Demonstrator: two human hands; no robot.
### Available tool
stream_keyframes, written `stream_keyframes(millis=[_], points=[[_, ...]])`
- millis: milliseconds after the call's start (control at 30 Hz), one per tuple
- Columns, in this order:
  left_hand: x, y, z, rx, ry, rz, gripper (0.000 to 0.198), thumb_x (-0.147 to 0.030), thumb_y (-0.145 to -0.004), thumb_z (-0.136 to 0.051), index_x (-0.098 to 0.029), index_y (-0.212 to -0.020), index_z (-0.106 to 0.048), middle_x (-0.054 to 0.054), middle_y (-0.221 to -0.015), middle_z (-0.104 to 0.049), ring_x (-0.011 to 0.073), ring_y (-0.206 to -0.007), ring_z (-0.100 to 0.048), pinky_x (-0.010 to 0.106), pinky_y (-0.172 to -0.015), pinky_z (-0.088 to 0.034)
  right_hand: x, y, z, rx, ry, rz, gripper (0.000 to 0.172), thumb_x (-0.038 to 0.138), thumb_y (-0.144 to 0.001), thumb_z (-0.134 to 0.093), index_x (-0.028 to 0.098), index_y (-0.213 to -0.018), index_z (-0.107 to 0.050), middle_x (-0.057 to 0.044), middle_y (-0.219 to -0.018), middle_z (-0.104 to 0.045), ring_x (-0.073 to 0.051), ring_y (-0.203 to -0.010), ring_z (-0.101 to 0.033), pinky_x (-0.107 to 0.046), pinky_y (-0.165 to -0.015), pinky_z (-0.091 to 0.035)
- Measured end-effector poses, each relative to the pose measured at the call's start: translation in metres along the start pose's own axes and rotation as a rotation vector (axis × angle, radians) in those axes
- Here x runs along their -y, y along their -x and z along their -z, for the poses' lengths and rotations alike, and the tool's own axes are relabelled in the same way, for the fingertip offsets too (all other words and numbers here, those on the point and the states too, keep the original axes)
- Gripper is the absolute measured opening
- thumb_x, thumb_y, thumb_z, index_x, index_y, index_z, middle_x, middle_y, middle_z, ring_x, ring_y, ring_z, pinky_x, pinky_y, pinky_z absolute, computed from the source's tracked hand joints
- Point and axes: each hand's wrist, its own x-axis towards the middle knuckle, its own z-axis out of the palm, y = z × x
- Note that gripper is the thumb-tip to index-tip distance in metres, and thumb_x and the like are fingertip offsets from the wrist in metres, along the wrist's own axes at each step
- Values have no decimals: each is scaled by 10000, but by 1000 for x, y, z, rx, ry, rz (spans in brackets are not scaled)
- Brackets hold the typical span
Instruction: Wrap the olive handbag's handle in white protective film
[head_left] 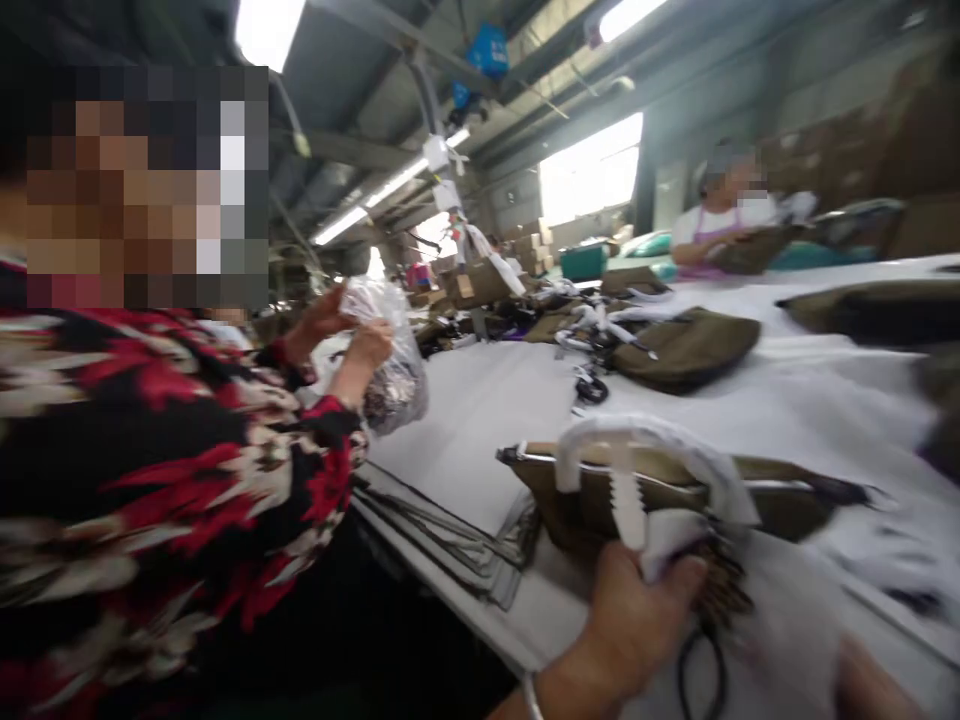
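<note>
1 left grip [634, 618] angles forward, thumb bent, clasping white wrapping [669, 540].

R hand [874, 682] mostly cut off by btm edge, blurred; grip unclear. Brown bundle [726, 590] in L hand [637, 610] too blurry to ID. Clear bag [401, 350]: contents unclear. Olive bag [877, 308], far R, cut off.
</note>
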Motion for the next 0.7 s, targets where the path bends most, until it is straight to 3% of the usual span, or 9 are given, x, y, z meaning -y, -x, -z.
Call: stream_keyframes(millis=[67,133,233,333,467,567,700], points=[[2,-4,1,25,-33,-54,306,-297,-861,-695,-192,-1145,-744,60,-1191,-736,279,-1174,-639,377,-1076,-449,9,-1,34,19,-101,-84,545,688,-772,-651,268,-1111,-727,-116,-1020,-754,-338,-958,-700,-480,-840,-560],[3,-9,3,56,-77,-42,318,-320,-886,-666,-196,-1171,-731,68,-1193,-735,277,-1157,-649,386,-1058,-459,15,-2,46,54,-114,-80,509,625,-776,-713,247,-1118,-707,-60,-908,-731,-263,-867,-679,-381,-805,-557],[3,-11,5,75,-178,-48,314,-348,-890,-662,-176,-1142,-737,77,-1111,-754,279,-1101,-665,378,-998,-487,14,-5,37,42,-39,-13,473,583,-789,-736,204,-1069,-698,0,-691,-632,-180,-665,-588,-284,-641,-520],[3,-5,2,72,-223,-88,336,-416,-940,-594,-149,-1079,-745,83,-1020,-761,267,-1015,-678,361,-932,-510,9,-6,21,-23,-32,26,433,577,-805,-728,185,-981,-673,12,-644,-589,-162,-616,-556,-262,-585,-491],[6,0,3,74,-299,-204,384,-426,-979,-543,-182,-1253,-655,79,-1181,-723,241,-1133,-648,345,-1013,-483,6,-2,16,-94,44,79,400,577,-817,-720,192,-885,-632,33,-586,-534,-140,-557,-508,-243,-526,-419],[4,-1,10,77,-454,-246,367,-345,-973,-557,-225,-1316,-613,72,-1276,-686,241,-1233,-604,383,-1098,-436,10,-3,22,24,40,72,400,582,-844,-689,198,-799,-585,47,-537,-493,-124,-505,-478,-234,-491,-383],[-6,-1,19,183,-563,-301,367,-285,-980,-514,-203,-1319,-625,118,-1328,-655,272,-1272,-585,439,-1115,-448,18,-10,26,201,28,63,434,618,-870,-629,189,-806,-602,41,-572,-485,-122,-489,-463,-238,-463,-375]])
